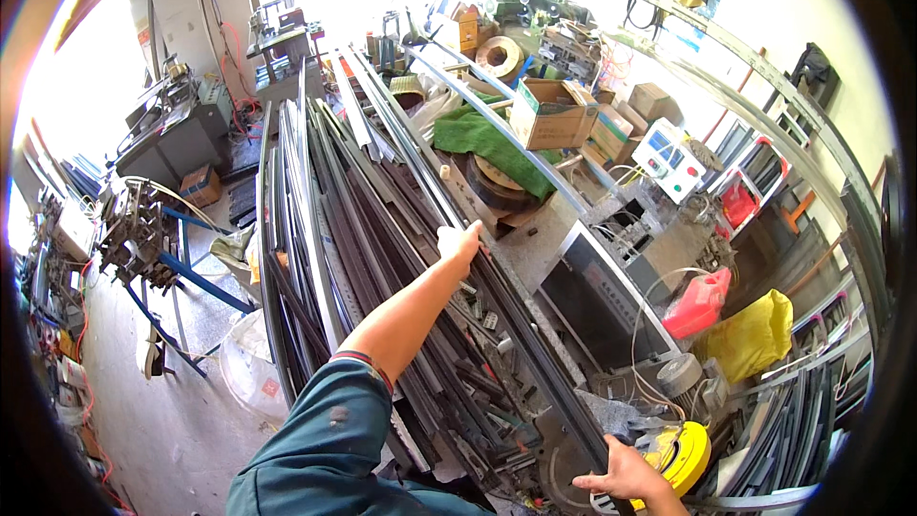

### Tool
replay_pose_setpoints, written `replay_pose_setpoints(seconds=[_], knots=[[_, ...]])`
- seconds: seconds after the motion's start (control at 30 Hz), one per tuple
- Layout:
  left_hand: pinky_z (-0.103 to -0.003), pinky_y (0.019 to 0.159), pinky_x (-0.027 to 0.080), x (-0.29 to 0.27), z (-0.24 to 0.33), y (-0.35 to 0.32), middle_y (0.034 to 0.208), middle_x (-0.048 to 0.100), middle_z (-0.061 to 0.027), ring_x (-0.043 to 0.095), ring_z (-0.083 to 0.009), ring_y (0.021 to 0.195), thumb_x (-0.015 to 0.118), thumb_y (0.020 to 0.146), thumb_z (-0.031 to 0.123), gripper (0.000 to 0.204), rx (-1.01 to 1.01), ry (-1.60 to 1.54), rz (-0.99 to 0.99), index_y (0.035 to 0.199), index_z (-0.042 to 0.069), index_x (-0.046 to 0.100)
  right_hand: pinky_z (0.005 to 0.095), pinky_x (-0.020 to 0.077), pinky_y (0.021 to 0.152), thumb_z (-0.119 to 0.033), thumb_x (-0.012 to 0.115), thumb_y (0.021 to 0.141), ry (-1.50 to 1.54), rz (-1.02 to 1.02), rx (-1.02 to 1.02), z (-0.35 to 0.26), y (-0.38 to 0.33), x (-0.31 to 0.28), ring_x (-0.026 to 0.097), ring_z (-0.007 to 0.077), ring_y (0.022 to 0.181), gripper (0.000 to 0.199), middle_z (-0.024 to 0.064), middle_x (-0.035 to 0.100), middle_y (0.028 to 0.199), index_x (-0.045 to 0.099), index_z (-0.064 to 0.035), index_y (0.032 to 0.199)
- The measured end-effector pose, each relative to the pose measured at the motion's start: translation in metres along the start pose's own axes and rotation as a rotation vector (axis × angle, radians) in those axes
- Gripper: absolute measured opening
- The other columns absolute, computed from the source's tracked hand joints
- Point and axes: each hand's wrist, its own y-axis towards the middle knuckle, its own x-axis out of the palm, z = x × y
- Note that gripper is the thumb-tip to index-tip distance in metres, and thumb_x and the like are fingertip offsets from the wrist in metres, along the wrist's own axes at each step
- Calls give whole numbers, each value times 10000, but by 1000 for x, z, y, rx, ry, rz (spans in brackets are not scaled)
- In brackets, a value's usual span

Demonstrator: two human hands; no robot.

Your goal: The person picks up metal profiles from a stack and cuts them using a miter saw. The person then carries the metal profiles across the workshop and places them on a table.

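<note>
My left hand (459, 241) reaches far forward and grips a long dark metal profile bar (535, 344) that runs over a stack of similar bars. My right hand (626, 473) holds the near end of the same bar at the lower right, next to a yellow round tool (688, 454). My left forearm comes out of a teal sleeve (325, 449). The pile of long grey and black metal profiles (315, 229) stretches away from me on a rack.
To the right stand a dark metal machine cabinet (611, 301), a red jug (699, 302), a yellow bag (755, 334) and a white control box (669, 158). Cardboard boxes (549, 113) and a green cloth (482, 143) lie farther back. A blue-framed stand (181, 268) is left.
</note>
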Motion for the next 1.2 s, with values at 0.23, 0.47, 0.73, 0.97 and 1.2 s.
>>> replay_pose_setpoints(seconds=[0.23,0.47,0.73,0.97,1.2], knots=[[-425,630,648,-2,1,-42,857,667,-156,699,-262,682,745,980,406,537,-98,-576,-166,1101,-88,571,366,553,959,-602,860,790,82,-33,146,-74,-29,-41,746,303,1063,1122,321,736,1072,433,229,1413],[-479,819,642,1,-39,-115,1039,718,-143,744,-302,961,575,1072,453,476,-248,-718,-567,1237,7,579,493,549,882,-475,831,844,-325,453,-53,-64,-36,-43,705,449,1009,603,313,716,1030,702,47,1117],[-435,650,615,-3,-46,-113,872,588,-87,637,-240,728,607,1066,420,336,-206,-815,-350,1070,119,458,368,579,751,-251,842,876,-114,256,-17,-110,-59,-80,757,262,820,425,182,756,896,684,23,1161],[-449,785,634,3,-6,-143,971,646,-138,692,-270,879,739,937,564,618,-329,-993,-454,1186,29,556,301,536,793,-310,778,968,392,-96,-97,-66,-62,-70,632,85,850,517,113,731,972,621,14,1339],[-420,670,614,7,-1,-141,883,638,-105,652,-222,735,665,925,107,164,-219,-953,-466,1015,44,545,505,575,770,-478,784,887,-591,329,-7,-135,-92,-53,727,440,871,658,237,741,936,623,36,1264]])
